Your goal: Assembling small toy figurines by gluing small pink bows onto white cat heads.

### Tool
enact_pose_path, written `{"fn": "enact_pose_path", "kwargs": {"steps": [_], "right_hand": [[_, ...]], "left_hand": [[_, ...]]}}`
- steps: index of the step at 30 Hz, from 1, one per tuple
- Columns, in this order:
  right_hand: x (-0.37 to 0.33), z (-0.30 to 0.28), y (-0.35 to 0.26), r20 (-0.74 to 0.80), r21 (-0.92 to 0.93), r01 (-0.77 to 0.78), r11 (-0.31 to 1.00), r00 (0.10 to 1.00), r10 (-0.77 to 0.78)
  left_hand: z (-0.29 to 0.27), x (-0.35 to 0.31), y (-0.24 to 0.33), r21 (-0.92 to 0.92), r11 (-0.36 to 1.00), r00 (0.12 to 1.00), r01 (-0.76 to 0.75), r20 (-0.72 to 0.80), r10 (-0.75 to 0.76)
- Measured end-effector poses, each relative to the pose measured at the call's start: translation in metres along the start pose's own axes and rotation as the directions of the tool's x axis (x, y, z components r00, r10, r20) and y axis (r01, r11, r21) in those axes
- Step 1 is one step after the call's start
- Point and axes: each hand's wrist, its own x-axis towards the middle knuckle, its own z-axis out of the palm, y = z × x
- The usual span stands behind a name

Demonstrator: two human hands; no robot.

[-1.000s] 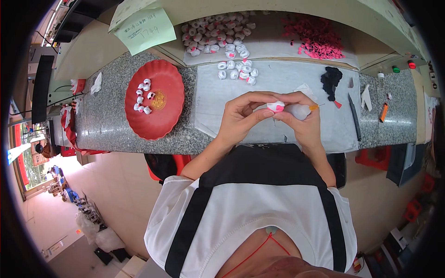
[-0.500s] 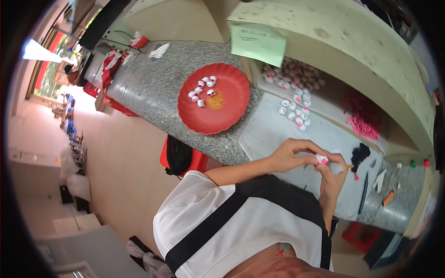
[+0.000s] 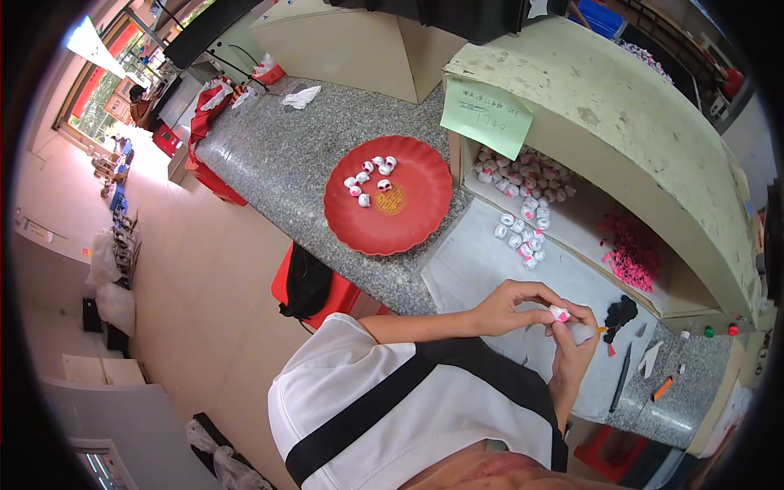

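Hands [image 3: 510, 309] still pinching white piece [image 3: 559, 314], apparently a bottle [image 3: 581, 333] in right, view swung leftward

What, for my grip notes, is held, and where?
Left hand and right hand: a small white piece, by its sides. Right hand also: a bottle, by its body.

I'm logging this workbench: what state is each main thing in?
Small round white piece with pink patch: held up
Translucent whitish bottle with orange tip: held, tip pointing right
Left hand's grip: closed on the piece
Right hand's grip: closed around the bottle
Round red scalloped plate: holding several small white pieces
Pale green paper note: hanging down
Crumpled black material: bunched up
Slim black tool: lying flat
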Motion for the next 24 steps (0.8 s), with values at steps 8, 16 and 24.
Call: {"fn": "enact_pose_path", "kwargs": {"steps": [8,16,24], "right_hand": [[-0.003,0.006,-0.001,-0.071,0.021,0.013,1.0,0.997,-0.011],[-0.009,0.001,0.005,-0.103,-0.015,-0.002,1.0,0.995,0.0],[0.004,-0.004,0.002,-0.064,-0.024,-0.037,0.999,0.997,0.036]], "left_hand": [[0.0,-0.001,-0.005,-0.015,1.0,1.0,-0.026,0.003,0.026],[-0.005,0.002,-0.012,-0.029,0.998,0.996,0.061,0.073,-0.059],[0.002,0.007,-0.01,-0.157,0.978,0.986,0.141,-0.061,-0.152]]}}
